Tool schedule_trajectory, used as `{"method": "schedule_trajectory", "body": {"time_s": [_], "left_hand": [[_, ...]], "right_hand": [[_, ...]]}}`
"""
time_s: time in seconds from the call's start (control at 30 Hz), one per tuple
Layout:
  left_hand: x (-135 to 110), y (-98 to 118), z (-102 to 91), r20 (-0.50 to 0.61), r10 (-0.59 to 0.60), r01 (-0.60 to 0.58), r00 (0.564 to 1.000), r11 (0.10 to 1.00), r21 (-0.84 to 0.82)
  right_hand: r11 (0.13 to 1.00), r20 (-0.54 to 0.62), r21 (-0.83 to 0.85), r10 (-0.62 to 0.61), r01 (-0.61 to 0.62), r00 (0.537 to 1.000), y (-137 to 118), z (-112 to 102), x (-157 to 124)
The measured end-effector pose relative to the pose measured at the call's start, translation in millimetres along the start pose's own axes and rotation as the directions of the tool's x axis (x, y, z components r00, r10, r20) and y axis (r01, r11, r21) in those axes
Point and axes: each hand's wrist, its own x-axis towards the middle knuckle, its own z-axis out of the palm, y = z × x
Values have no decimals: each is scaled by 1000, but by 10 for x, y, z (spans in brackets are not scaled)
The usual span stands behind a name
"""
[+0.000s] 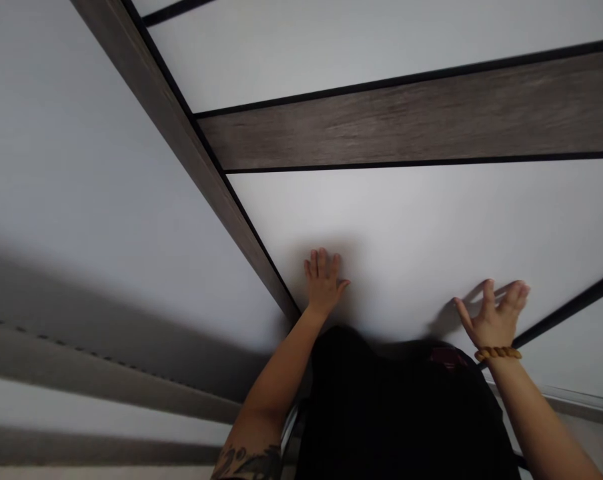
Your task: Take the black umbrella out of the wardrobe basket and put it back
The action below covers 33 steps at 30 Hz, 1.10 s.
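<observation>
A large white panel [406, 227] with black strips and a grey-brown wood band [406, 120] fills the view ahead of me; it looks like a wardrobe or sliding door. My left hand [324, 283] lies against the white surface near its left edge, fingers spread, holding nothing. Farther right, my right hand [494, 320] is stretched open at the same panel, thumb apart from the fingers. Its shadow falls beside it, and I cannot tell how much of it touches. A twisted tan band [498, 353] circles the right wrist.
A wood-look upright [181, 140] borders the panel on the left, next to a plain grey-white wall or side panel [81, 173]. Dark clothing [406, 407] covers my lap below. At the lower right runs a pale rail [576, 398] along the panel's bottom.
</observation>
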Motion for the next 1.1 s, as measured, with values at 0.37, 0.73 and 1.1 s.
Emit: {"method": "schedule_trajectory", "body": {"time_s": [0.37,0.73,1.1], "left_hand": [[-85,267,-91,-153,-165,151,974,983,-99],[-954,1051,152,471,-209,511,857,461,-725],[-1428,1139,332,719,-59,683,693,373,-628]], "right_hand": [[999,44,36,34,-36,998,-172,6,23],[840,432,450,92,-304,897,-743,-261,-479],[408,846,395,187,-823,499,-816,77,-1278]]}}
